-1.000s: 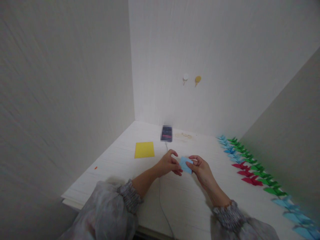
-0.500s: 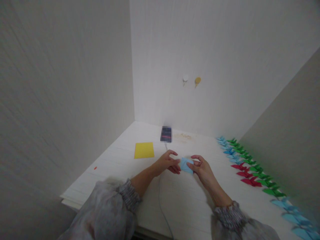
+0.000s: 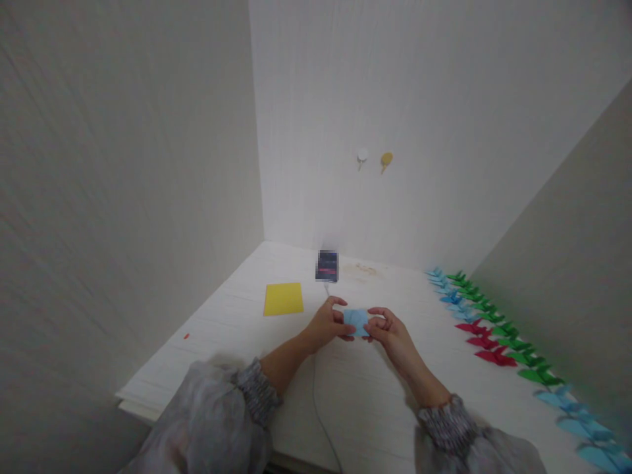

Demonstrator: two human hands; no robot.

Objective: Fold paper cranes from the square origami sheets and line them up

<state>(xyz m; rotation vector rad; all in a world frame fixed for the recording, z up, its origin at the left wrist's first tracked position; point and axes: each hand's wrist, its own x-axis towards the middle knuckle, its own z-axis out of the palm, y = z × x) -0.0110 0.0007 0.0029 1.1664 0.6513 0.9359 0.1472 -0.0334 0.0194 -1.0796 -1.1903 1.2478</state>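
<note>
Head view, rectangular blue paper (image 3: 356,320), gathered cuffs (image 3: 257,390)

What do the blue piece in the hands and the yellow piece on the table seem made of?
Blue piece: probably thin matte paper, judging by faint crease-like lines. Yellow piece: likely matte paper or card; flat, straight-edged, without glare.

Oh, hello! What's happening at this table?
Someone is working with a small piece of blue paper using both bare hands. The left hand pinches one side of it and the right hand the other. Yellow paper lies on the white table, beyond the left forearm. Folded paper shapes in green, blue and red line the right side.
</note>
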